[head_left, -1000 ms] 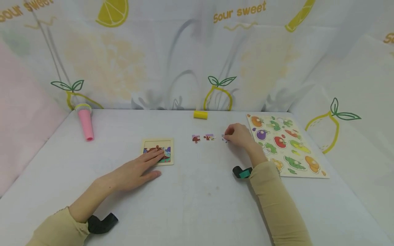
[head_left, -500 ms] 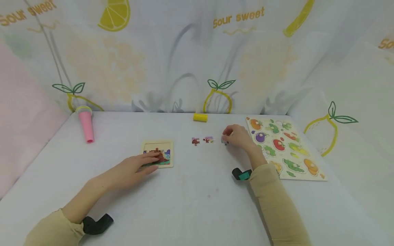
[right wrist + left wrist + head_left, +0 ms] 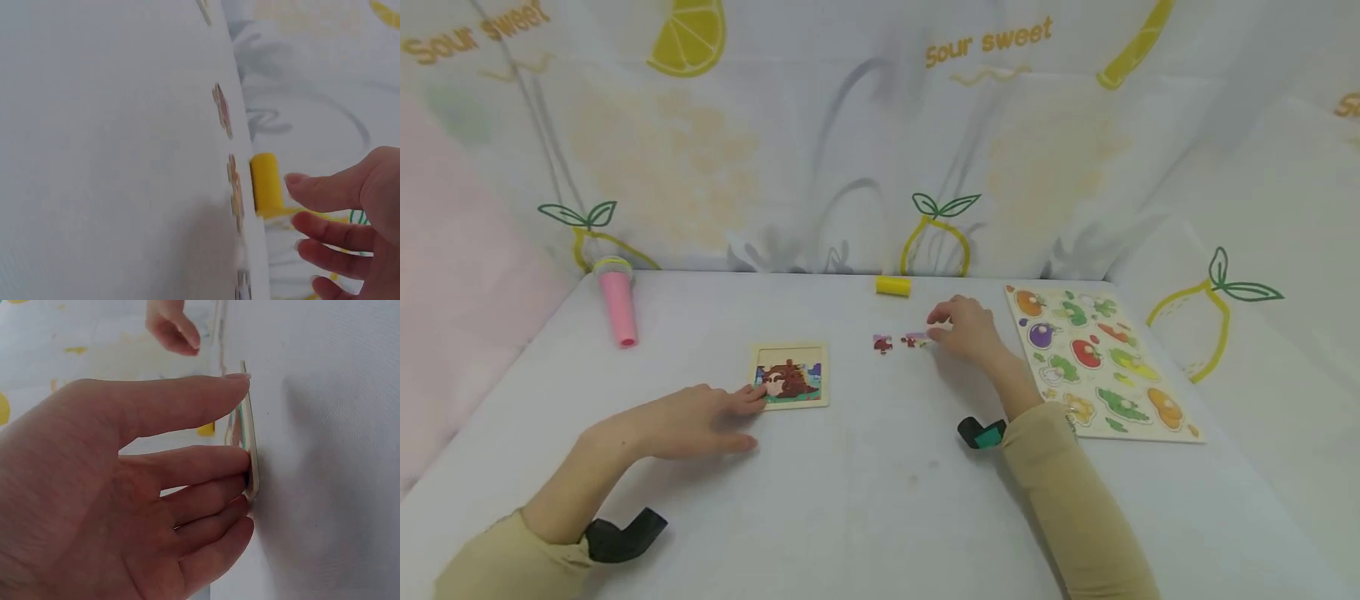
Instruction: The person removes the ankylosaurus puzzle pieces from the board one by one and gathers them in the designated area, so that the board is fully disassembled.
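My left hand (image 3: pixel 688 423), fingers loose, touched the near-left corner of the puzzle tray (image 3: pixel 824 377); my empty right hand (image 3: pixel 971 332), fingers parted, hovered beside puzzle pieces (image 3: pixel 882 342) toward the far edge of the desk (image 3: pixel 880 508).

One left hand (image 3: pixel 683 421) and one right hand (image 3: pixel 967 332), two sleeves (image 3: pixel 516 560), two black wrist-worn devices (image 3: pixel 625 537), one table (image 3: pixel 880 508), one square puzzle tray (image 3: pixel 781 356), three loose puzzle pieces (image 3: pixel 235 192), counted in the right wrist view, one vegetable board (image 3: pixel 1090 381), one pink microphone (image 3: pixel 619 308) and one yellow cylinder (image 3: pixel 892 287)
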Demonstrator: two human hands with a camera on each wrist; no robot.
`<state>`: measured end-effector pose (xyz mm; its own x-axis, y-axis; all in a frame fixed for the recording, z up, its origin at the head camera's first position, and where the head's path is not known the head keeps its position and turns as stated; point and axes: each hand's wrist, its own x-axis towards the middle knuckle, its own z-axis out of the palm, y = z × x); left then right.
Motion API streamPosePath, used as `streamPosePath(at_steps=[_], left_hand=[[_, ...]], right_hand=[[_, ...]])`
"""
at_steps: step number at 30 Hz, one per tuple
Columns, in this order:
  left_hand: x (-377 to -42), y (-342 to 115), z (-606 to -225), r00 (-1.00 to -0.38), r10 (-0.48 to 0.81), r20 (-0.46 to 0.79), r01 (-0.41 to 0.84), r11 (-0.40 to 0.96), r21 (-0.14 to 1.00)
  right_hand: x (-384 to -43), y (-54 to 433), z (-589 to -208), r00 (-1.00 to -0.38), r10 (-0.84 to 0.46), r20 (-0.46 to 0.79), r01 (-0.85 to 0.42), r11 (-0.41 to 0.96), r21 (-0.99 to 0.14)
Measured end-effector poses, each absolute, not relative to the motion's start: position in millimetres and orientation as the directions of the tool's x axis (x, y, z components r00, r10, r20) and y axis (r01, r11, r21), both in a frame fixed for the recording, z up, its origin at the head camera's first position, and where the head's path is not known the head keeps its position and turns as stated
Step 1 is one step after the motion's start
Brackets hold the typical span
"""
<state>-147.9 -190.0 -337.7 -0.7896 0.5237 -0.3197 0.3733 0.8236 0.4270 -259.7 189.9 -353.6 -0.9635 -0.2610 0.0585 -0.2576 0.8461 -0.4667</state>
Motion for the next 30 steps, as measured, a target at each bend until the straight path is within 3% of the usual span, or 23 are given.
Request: streamPosePath(at_steps=[4, 10, 16, 24, 30], left_hand=[[-148, -189, -339, -0.790, 0.519, -0.327, 0.374, 0.830, 0.415], [-147, -187, -345, -0.806, 0.496, -0.322, 0.339, 0.834, 0.435], [-148, -181, -351, -0.810, 0.516, -0.278, 0.359, 0.812, 0.460], [-149, -180, -352, -0.806, 0.536, -0.252, 0.385, 0.798, 0.465], [-150, -182, -350, -0.807, 0.535, -0.250, 0.387, 0.800, 0.459]], right_hand=[[-246, 151, -349, -0.925, -0.367, 0.096, -0.369, 0.813, -0.451], [-234, 76, -349, -0.821, -0.568, 0.048, -0.530, 0.729, -0.434], [-237, 22, -358, -0.765, -0.640, 0.066, -0.592, 0.661, -0.460], [-241, 6, -376, -0.719, -0.685, 0.120, -0.672, 0.640, -0.372], [-240, 9, -378, -0.704, -0.700, 0.119, -0.681, 0.618, -0.394]])
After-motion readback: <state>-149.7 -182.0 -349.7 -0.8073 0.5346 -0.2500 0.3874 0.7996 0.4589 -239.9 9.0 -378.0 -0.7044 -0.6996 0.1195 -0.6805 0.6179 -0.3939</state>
